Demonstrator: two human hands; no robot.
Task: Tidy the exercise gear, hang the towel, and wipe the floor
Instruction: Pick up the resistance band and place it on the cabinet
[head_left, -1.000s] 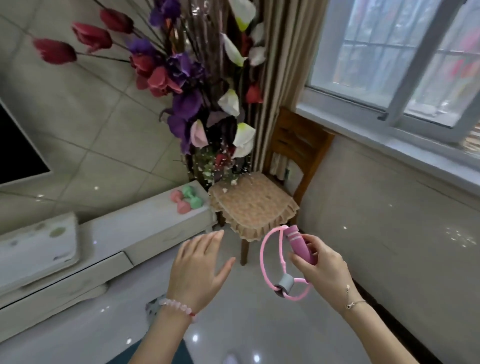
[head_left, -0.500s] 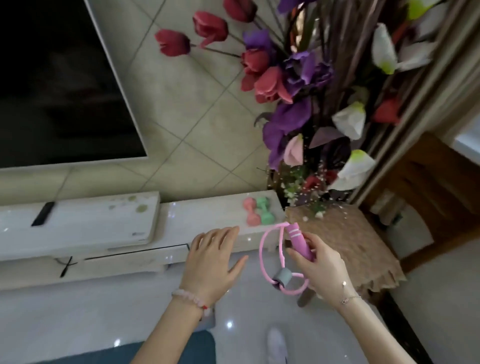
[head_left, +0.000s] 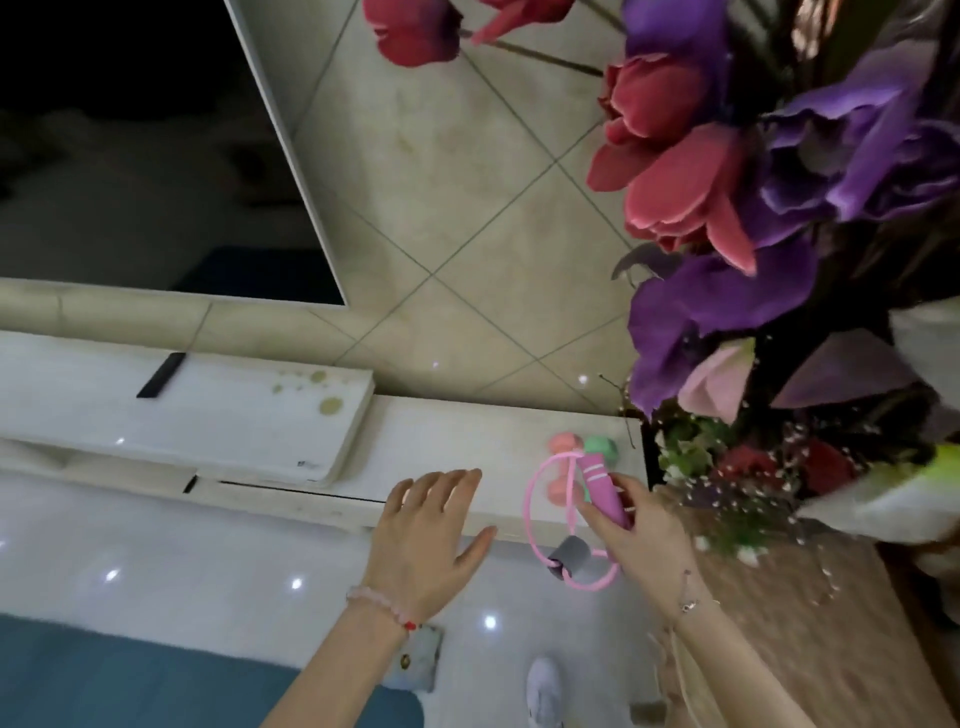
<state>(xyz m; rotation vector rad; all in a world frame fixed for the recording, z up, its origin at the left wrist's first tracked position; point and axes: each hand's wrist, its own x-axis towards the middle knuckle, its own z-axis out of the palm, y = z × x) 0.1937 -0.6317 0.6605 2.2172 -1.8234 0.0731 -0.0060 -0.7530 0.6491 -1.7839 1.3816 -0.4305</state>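
head view, right grip: the right hand (head_left: 641, 535) is wrapped shut around the pink handle (head_left: 602, 488) of a jump rope (head_left: 540, 519), with the pink cord looped and a grey foam piece (head_left: 571, 555) dangling under it

head view, left grip: the left hand (head_left: 426, 535) is spread wide open, palm down, holding nothing, hovering over the front edge of the desk (head_left: 441, 441)

where the gear is: the rope is in the air just in front of the desk's right end, right by the pink dumbbell (head_left: 562, 443) and green dumbbell (head_left: 600, 448) already sitting up there. Looks to me like it's about to get parked next to them

risk, flowers: that big bunch of artificial flowers (head_left: 769, 218) hangs right over the drop spot, so lifting the hand too high could snag a stem or drag the whole arrangement

risk, dumbbells: the dangling loop sits right in front of the pink one, so it could hook it and roll it off the edge onto the floor (head_left: 208, 561), near the white shoe (head_left: 543, 693) too

risk, rope: if it's just dropped in a loose coil, the cord or the foam bit could slide off the front of the desk

risk, chair: the cushioned chair seat (head_left: 779, 623) is tight against the right arm, not much room to swing

can't tell: no towel that I can pick out here, though something small and pale lies on the floor by the left wrist
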